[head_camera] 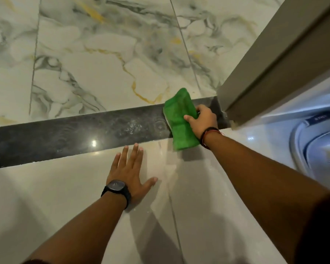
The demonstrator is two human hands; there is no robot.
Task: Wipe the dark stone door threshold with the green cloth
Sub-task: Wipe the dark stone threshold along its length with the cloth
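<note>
Cloth (179,119) clamped in right hand (203,119) beside door frame (255,73); press flat, drag away along threshold (65,138), left hand (130,168) splayed bracing.

The far floor (107,60) is shiny white marble with grey swirls and thin yellow lines. Dark seams cut it into big tiles. The near floor (51,202) is plain pale tile, smooth and glossy (a small bright spot of lamp light shines near its far edge). A grey-brown door frame (271,65) stands at the right. Beside it sits a white machine (316,145) with a round opening.
</note>
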